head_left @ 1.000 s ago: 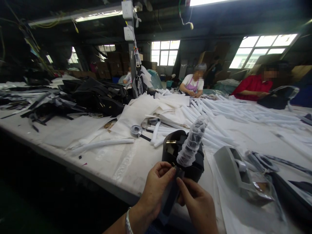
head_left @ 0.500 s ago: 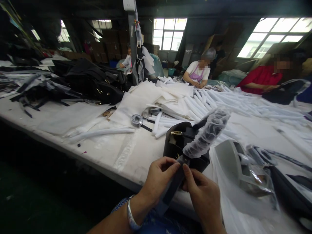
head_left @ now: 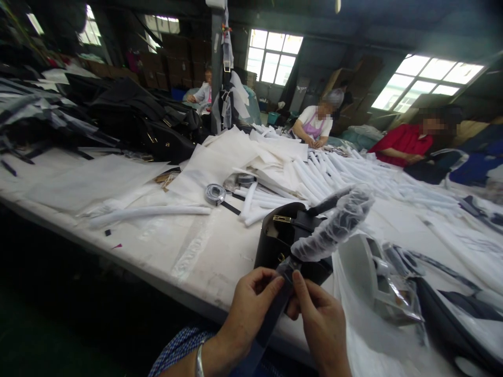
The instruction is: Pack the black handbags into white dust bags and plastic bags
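Bag (head_left: pixel 270 250) on table (head_left: pixel 231 262), just beyond fingers (head_left: pixel 301 287) — tape dispenser (head_left: pixel 357 264) to their right, coil (head_left: pixel 215 195) farther off to their left; sheet pile (head_left: pixel 226 159) behind coil, tubes (head_left: pixel 341 175) behind bag.

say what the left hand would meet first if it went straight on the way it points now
The left hand pinches a dark strap; beyond that, it would probably meet the black bag first, though depth is hard to judge here.
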`<state>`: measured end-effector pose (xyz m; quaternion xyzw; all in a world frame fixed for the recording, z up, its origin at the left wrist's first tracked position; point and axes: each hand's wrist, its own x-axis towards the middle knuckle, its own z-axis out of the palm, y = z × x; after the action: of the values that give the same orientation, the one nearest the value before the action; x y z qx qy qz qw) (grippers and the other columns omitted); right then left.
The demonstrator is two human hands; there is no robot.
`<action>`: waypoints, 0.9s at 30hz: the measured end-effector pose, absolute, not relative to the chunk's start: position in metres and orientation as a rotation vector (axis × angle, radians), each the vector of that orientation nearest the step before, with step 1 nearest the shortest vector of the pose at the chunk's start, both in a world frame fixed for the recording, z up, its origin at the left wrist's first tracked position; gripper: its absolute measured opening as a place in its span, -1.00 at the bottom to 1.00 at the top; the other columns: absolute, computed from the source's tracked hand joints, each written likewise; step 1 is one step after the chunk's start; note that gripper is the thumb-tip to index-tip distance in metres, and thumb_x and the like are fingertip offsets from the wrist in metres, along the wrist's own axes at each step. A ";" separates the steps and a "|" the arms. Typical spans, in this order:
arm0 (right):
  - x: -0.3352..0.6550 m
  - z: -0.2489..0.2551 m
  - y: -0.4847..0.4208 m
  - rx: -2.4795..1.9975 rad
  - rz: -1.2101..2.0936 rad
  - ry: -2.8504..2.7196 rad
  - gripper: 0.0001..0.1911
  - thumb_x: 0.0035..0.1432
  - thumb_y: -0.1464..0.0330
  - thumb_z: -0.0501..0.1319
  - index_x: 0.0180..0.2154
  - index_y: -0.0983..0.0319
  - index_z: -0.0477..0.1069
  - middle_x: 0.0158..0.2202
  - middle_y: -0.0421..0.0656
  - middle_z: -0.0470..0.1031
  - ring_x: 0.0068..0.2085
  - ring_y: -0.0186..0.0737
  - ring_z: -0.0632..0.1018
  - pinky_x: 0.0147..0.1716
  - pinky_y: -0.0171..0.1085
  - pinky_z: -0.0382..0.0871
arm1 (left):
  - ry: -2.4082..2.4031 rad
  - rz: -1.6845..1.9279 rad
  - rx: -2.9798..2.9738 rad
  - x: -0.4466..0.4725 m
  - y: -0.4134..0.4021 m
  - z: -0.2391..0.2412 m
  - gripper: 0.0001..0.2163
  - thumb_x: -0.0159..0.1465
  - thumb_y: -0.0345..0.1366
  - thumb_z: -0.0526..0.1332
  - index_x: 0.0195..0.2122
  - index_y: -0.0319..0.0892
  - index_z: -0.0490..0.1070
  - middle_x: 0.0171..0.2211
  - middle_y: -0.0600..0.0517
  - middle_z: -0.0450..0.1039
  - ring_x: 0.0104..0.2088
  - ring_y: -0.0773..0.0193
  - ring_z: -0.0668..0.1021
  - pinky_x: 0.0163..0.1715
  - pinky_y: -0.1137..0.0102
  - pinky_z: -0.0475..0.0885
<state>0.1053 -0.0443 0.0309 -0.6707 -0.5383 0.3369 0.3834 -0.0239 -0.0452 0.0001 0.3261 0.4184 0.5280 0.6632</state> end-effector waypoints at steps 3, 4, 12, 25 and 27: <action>0.104 0.035 -0.048 -1.681 0.841 -1.411 -0.45 0.21 -0.05 0.14 -0.59 0.20 0.48 -0.70 -0.24 0.37 -0.60 -0.30 0.42 -0.53 -0.37 0.27 | 0.967 1.232 0.749 -0.022 -0.039 0.003 -0.70 0.24 -0.08 0.34 -0.28 -0.27 0.53 -0.37 -0.07 0.56 -0.37 0.26 0.54 -0.38 0.44 0.40; 0.104 0.036 -0.049 -1.685 0.828 -1.411 -0.49 0.20 -0.05 0.16 -0.54 0.20 0.52 -0.69 -0.25 0.38 -0.60 -0.30 0.42 -0.53 -0.37 0.27 | 0.977 1.248 0.764 -0.022 -0.035 0.005 -0.70 0.23 -0.08 0.34 -0.28 -0.27 0.54 -0.37 -0.06 0.56 -0.36 0.25 0.54 -0.37 0.44 0.40; 0.105 0.034 -0.043 -1.754 0.822 -1.356 -0.52 0.09 -0.07 0.25 -0.47 0.21 0.56 -0.72 -0.28 0.33 -0.63 -0.30 0.39 -0.60 -0.37 0.23 | 0.946 1.231 0.750 -0.024 -0.028 0.011 -0.68 0.26 -0.03 0.31 -0.25 -0.25 0.53 -0.36 -0.04 0.53 -0.37 0.28 0.51 -0.37 0.44 0.40; 0.092 0.021 -0.040 -1.673 0.853 -1.261 -0.53 0.11 0.00 0.28 -0.62 0.21 0.41 -0.70 -0.28 0.30 -0.60 -0.31 0.36 -0.57 -0.35 0.21 | 1.029 1.334 0.749 -0.022 -0.045 -0.006 -0.73 0.22 -0.14 0.36 -0.17 -0.22 0.55 -0.24 -0.07 0.58 -0.21 0.17 0.56 -0.20 0.39 0.45; 0.094 0.018 -0.041 -1.635 0.889 -1.227 -0.52 0.11 0.02 0.29 -0.64 0.20 0.38 -0.70 -0.28 0.28 -0.59 -0.32 0.34 -0.55 -0.35 0.20 | 1.105 1.365 0.856 -0.023 -0.044 -0.006 -0.78 0.23 -0.15 0.36 -0.22 -0.20 0.59 -0.31 -0.04 0.56 -0.28 0.20 0.55 -0.26 0.42 0.44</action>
<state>0.0937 -0.0405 0.0176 -0.6585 -0.4942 0.3578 0.4405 -0.0228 -0.0444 -0.0060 0.3631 0.4687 0.5790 0.5597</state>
